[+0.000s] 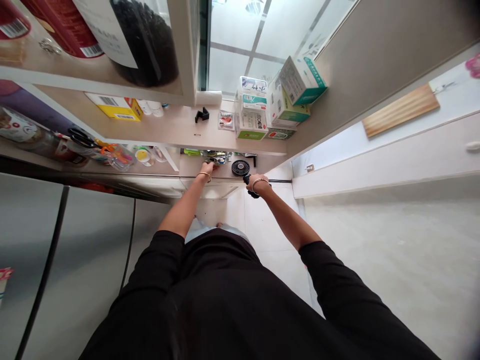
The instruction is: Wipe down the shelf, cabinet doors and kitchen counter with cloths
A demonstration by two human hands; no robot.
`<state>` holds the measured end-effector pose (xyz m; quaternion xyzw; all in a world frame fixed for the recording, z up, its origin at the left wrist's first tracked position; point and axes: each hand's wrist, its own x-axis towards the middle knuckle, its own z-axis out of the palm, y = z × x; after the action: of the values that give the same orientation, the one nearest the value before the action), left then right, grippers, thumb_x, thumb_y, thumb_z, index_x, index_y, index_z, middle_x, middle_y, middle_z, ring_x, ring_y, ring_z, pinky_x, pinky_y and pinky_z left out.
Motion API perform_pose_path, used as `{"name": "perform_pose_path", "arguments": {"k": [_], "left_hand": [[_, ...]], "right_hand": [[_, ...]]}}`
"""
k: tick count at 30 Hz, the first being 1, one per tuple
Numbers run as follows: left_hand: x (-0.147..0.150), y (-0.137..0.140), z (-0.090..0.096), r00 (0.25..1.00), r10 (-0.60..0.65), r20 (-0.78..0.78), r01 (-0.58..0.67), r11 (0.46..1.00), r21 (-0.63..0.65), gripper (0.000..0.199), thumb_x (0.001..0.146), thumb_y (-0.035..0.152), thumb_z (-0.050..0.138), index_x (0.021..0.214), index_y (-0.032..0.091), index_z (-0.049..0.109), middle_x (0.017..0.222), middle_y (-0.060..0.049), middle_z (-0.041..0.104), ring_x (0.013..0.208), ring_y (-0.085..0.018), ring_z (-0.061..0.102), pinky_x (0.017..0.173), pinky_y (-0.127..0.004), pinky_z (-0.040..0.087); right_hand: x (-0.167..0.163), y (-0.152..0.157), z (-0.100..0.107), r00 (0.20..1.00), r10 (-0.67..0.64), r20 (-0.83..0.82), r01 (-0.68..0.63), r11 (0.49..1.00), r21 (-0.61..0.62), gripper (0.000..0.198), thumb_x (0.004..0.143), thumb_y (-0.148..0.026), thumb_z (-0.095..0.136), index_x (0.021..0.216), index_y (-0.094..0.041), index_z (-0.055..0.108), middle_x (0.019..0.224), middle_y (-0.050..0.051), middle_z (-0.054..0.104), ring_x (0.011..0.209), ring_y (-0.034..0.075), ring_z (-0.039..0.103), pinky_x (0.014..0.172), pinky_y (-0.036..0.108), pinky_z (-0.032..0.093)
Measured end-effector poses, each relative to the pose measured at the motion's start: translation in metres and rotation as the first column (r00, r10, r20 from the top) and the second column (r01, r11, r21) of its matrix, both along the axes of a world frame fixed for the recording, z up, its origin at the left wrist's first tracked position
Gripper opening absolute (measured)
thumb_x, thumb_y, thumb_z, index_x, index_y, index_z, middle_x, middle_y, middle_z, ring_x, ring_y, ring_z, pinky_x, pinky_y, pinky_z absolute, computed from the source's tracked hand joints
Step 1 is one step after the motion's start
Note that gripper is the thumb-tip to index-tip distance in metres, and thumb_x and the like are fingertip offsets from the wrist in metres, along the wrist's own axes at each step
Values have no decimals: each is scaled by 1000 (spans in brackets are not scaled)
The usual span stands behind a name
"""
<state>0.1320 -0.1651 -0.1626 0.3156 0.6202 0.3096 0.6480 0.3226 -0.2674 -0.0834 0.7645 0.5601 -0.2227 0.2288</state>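
Hands (257,184) by black fan (240,168), Chinese-lettered boxes (298,82)

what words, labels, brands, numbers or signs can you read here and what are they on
"小" in blue on the small white box among the stacked boxes; the character beside it is unclear.
Too small or blurred to read: the tilted teal-and-white box, the yellow-and-white box, the white label on the dark container.

Stacked cartons (279,106) on a shelf (161,127), frosted window (230,67), yellow-and-white box (116,107), black-handled scissors (81,137)
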Motion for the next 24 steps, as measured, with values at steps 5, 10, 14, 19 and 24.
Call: {"name": "perform_pose_path", "arguments": {"k": [5, 10, 14, 19, 24], "left_hand": [[1, -7, 0, 996, 56, 69, -53, 998, -41, 43, 87, 6, 60, 130, 10, 55, 92, -8, 75, 92, -17, 76, 93, -31, 60], [8, -33, -6, 999, 13, 40, -10, 998, -69, 40, 86, 13, 65, 125, 16, 59, 94, -7, 74, 96, -20, 74, 92, -36, 60], [18, -46, -9, 998, -63, 5, 63, 998, -25, 24, 86, 20, 68, 109, 17, 63, 110, -11, 73, 110, -23, 70, 89, -36, 61], [25, -53, -13, 991, -119, -55, 121, 992, 35, 38, 81, 19, 76, 115, 15, 60, 117, -14, 71, 108, -25, 69, 86, -40, 62], [39, -56, -22, 988, -131, -86, 139, 985, 102, 51, 78, 15, 78, 124, 16, 57, 124, -15, 68, 105, -24, 71, 89, -42, 62]], "right_hand": [[-9, 6, 10, 993, 112, 44, -113, 993, 23, 35, 93, -27, 63, 121, -9, 73, 127, 24, 67, 119, 31, 67, 97, 37, 55], [-19, 31, 10, 979, 190, 75, -195, 979, 63, 41, 101, -15, 40, 132, -9, 66, 131, 25, 61, 123, 31, 63, 98, 40, 54], [-22, 47, 1, 974, 196, 112, -205, 976, 75, 45, 102, -12, 32, 135, -6, 63, 132, 28, 58, 123, 32, 62, 96, 45, 54], [-16, 58, -12, 972, 174, 155, -192, 976, 107, 55, 98, -1, 25, 148, -3, 48, 146, 35, 48, 118, 31, 66, 93, 48, 55], [-6, 63, -19, 974, 160, 160, -182, 974, 133, 61, 96, 3, 18, 151, -3, 43, 150, 36, 44, 119, 30, 69, 95, 48, 56]]}}
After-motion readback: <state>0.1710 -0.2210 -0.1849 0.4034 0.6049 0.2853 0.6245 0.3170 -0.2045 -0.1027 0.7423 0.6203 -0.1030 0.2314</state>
